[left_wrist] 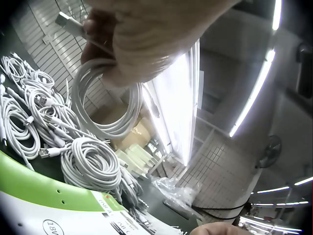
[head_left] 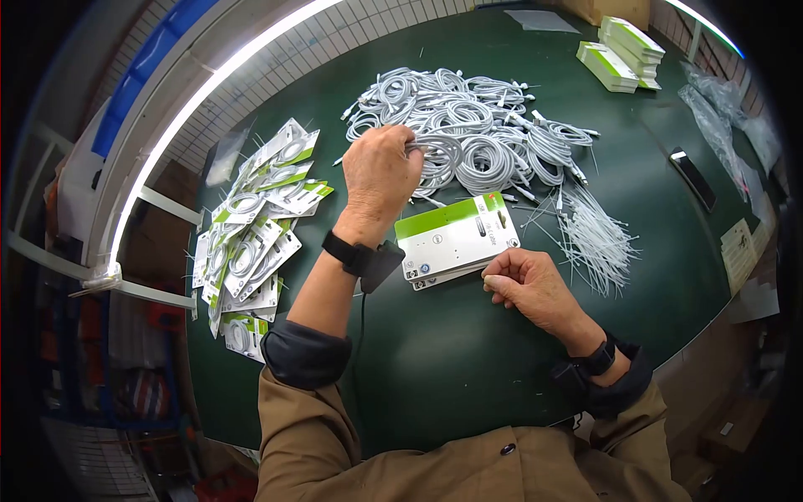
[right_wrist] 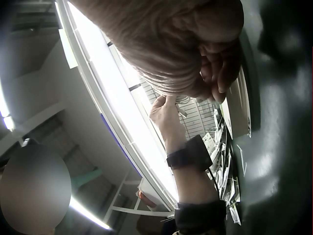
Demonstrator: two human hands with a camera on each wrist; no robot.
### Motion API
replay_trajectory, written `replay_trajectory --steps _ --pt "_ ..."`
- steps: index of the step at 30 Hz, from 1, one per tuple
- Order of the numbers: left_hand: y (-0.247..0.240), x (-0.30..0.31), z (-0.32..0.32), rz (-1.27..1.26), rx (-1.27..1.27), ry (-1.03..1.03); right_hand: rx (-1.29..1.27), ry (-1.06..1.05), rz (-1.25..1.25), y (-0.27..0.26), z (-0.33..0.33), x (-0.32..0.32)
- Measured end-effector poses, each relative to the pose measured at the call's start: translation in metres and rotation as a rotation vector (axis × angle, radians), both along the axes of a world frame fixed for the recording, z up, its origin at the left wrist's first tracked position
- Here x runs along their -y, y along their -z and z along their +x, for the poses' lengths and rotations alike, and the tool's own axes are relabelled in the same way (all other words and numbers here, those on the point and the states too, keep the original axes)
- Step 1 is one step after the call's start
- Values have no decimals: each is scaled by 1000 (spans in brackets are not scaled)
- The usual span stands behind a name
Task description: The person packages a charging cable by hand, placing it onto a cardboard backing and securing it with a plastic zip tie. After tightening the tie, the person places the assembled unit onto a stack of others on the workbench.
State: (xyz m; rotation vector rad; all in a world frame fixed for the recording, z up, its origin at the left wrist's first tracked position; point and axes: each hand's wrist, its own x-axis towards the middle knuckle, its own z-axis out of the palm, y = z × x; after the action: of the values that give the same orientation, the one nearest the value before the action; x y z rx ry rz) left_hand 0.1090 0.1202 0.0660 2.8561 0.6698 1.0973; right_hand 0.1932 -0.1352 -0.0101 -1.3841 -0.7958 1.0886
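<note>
The left hand (head_left: 381,171) grips a coiled white cable (head_left: 442,151) above the cable pile; in the left wrist view the coil (left_wrist: 108,128) hangs from its fingers, a plug sticking out past them. Printed green-and-white cards (head_left: 456,243) lie stacked on the table in front of the person. Beside the stack's lower right corner is the right hand (head_left: 535,293), thumb and fingertips together; whether something thin is between them cannot be told. White cable ties (head_left: 594,238) lie in a bunch to the right.
Many coiled cables (head_left: 489,163) are heaped at mid-table. Cards with cables on them (head_left: 251,226) pile up at the left. Card stacks (head_left: 623,54) stand at the back right, near a dark phone-like object (head_left: 693,178) and plastic bags (head_left: 719,117).
</note>
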Motion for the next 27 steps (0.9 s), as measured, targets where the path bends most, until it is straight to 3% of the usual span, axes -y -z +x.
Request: replay_trajectory --steps 8,9,12,13,15,17,19,22,25,27 --pt "-7 37 -34 -261 161 156 -29 -85 56 -7 -10 3" --pt "-8 44 -39 -439 165 148 -32 -126 67 -7 -12 4" --pt "-12 59 -52 -1361 378 351 -66 -274 81 -9 -21 7" --pt "-8 61 -56 -1482 384 439 -97 -337 74 -11 -26 8" --pt "5 73 -57 -1574 397 411 -126 -447 41 -13 -40 8" --pt "8 82 -58 -1685 310 374 84 -307 135 -3 -59 4" --pt "18 95 -54 -1830 413 408 229 -263 121 6 -63 2" --pt "26 113 -45 -1972 553 413 -62 -178 77 0 -58 -2" --pt "15 126 -39 -1996 701 405 -93 -111 270 0 -51 -1" --pt "16 121 -44 -1986 622 419 -104 -11 386 -2 -51 -1"
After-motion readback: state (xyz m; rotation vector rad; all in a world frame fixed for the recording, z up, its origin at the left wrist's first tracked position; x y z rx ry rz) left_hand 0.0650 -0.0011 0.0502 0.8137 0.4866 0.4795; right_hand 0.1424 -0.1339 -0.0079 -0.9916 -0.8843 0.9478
